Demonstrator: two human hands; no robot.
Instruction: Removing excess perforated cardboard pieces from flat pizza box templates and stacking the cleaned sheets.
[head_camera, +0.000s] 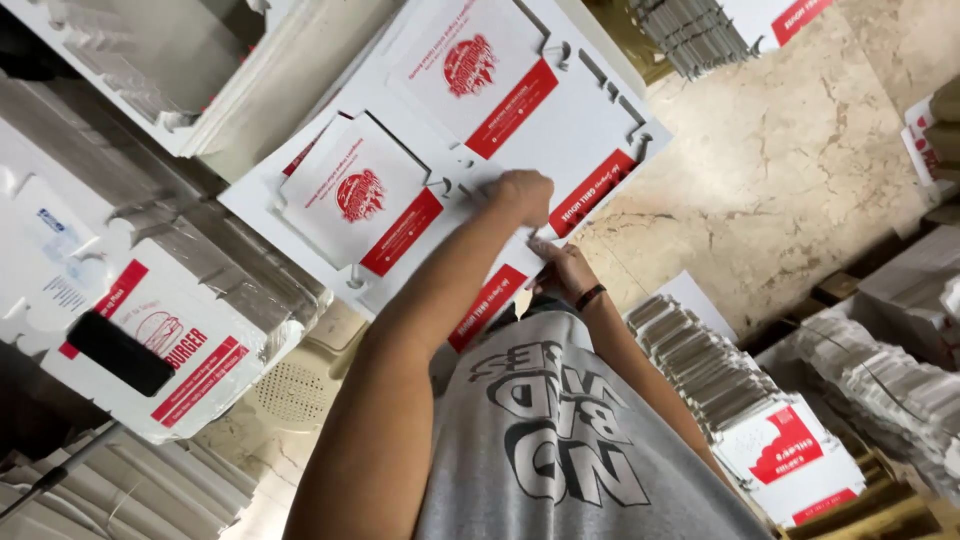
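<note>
— Where is the big flat white-and-red box sheet (520, 120)?
— On the pile, long side running up from the person.
— And the hands?
— Left hand (522, 192) presses its middle, grip curled shut. Right hand (562, 268) pinches its near edge.

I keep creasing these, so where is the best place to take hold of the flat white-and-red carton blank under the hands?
Take the carton blank by its near border, coming from the body side, where the right hand already sits. It lies flat on other sheets, so only an overhanging edge offers a grip. The left hand rests on its face.
</note>
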